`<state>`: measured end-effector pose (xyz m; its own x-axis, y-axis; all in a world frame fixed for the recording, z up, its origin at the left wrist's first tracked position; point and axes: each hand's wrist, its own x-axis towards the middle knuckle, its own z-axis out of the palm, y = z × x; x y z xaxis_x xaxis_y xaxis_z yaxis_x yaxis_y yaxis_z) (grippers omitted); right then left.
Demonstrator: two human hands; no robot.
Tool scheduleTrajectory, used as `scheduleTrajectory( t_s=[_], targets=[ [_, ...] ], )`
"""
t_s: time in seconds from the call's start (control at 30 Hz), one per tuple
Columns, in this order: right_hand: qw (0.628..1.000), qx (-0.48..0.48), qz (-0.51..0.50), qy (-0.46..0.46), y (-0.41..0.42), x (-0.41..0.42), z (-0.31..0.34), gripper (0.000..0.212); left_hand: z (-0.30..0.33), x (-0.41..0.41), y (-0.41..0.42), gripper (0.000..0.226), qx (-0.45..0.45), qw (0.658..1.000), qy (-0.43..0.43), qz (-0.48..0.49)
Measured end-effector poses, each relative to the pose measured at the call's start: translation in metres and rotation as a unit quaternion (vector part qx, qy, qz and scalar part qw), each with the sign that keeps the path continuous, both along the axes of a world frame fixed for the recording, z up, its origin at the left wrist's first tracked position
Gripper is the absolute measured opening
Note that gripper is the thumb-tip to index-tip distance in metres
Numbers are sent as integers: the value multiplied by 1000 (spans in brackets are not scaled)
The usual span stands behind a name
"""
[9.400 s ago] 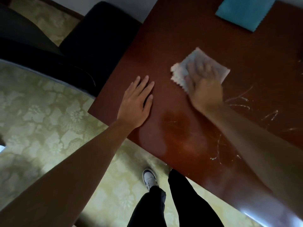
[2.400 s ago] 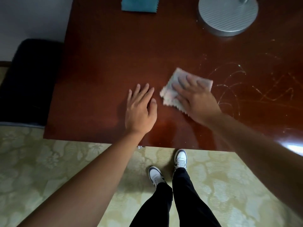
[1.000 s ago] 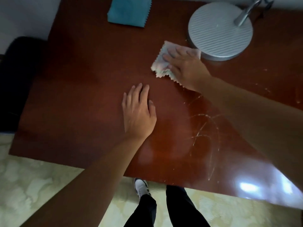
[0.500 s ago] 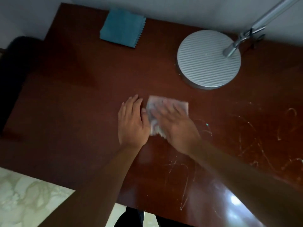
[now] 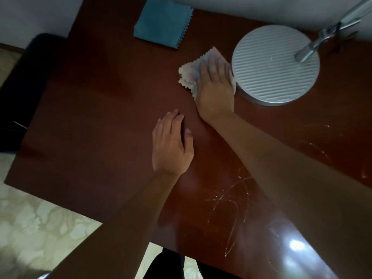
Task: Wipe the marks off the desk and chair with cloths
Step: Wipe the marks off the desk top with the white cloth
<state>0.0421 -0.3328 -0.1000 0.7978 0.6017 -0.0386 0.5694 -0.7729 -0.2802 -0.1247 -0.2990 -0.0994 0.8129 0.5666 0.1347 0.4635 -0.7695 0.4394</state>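
A person's right hand point(image 5: 216, 81) presses a pale cloth point(image 5: 191, 74) flat against the dark red table point(image 5: 100, 117), fingers straight and close together, the cloth's right edge touching or all but touching the ribbed round lamp base point(image 5: 275, 65); the left hand point(image 5: 171, 143) rests palm down nearer the front edge, fingers straight and together, holding nothing. The risk from here, as a judgement, is that a stroke carried further right would knock the hand into the lamp base and shift it, or bunch the cloth against its rim; the scratchy white marks point(image 5: 231, 198) lie near the front edge, well apart from the cloth and partly under the right forearm, so wiping kept to the far side would leave them untouched; more faint marks point(image 5: 320, 148) show further right. The polished top throws back a bright glare point(image 5: 296, 244) at the front right, which may hide further marks there. A second cloth, teal point(image 5: 163, 27), lies folded at the table's far edge by the pale wall; a dark shape at the left, probably the chair point(image 5: 26, 87) in this dim light, stands beside the table and shows no cloth on it; below is a pale patterned floor point(image 5: 40, 228).
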Motion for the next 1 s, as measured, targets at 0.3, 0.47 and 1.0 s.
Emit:
scheduleTrajectory(
  t_s=[0.3,0.47,1.0],
  targets=[
    [998,-14,59,3,-161,-119,12,47,2,-5,-2,41,-30,999,-19,-10],
    [992,-28,124,11,-185,-97,19,47,4,-33,-23,38,-33,997,-20,-68],
    [970,33,240,-4,-206,-135,19,44,3,-87,-43,38,-40,992,-14,-119]
  ],
)
